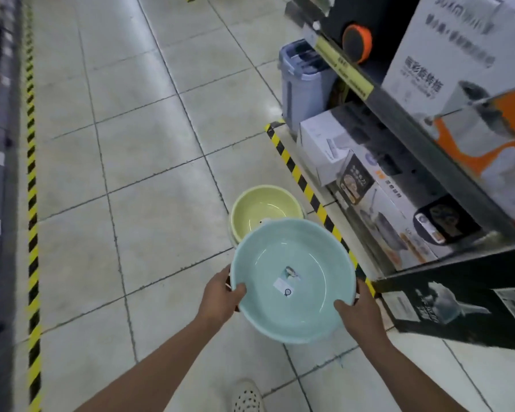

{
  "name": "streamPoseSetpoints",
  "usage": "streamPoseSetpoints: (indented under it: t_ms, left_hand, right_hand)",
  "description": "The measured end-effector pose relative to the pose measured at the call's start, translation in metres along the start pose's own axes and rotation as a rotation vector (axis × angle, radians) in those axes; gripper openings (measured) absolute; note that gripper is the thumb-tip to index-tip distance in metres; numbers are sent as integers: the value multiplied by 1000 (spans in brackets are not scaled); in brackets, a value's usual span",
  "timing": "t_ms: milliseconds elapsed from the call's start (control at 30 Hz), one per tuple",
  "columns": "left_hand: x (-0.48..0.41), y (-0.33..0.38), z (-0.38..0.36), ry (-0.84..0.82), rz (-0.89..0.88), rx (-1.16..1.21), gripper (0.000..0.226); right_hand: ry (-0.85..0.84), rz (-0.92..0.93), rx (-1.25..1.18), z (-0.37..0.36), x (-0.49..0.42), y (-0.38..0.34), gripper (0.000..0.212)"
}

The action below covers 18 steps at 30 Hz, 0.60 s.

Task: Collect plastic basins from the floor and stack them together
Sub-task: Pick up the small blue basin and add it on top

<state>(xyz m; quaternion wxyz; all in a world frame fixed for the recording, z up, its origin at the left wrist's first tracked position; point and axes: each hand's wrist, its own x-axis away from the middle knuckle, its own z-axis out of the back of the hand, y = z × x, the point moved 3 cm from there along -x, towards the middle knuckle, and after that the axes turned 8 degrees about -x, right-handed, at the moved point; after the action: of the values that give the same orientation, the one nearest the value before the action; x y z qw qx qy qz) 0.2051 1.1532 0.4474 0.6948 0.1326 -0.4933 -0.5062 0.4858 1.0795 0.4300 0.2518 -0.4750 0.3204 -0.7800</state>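
Observation:
A pale blue plastic basin with a small label inside is held above the tiled floor. My left hand grips its left rim, thumb inside. My right hand grips its near right rim. Just beyond it, a pale yellow basin sits on the floor, apparently nested on other basins; the blue basin covers its near edge.
A shop shelf with boxed goods runs along the right, edged by yellow-black floor tape. A grey-blue bin stands at its far end. More tape and shelving line the left. My shoe is below.

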Motion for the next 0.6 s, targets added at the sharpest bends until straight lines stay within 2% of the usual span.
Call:
streamPoseSetpoints:
  t_ms: [200, 300, 600]
  left_hand:
    - [-68, 0, 16, 25, 168, 69, 24]
    - [-100, 7, 15, 30, 237, 90, 28]
    - [-183, 36, 13, 217, 348, 196, 19]
  right_hand:
    - [-50, -19, 84, -28, -72, -39, 57]
    - [-76, -19, 129, -38, -113, -59, 55]
    - [-114, 5, 166, -65, -212, -123, 39]
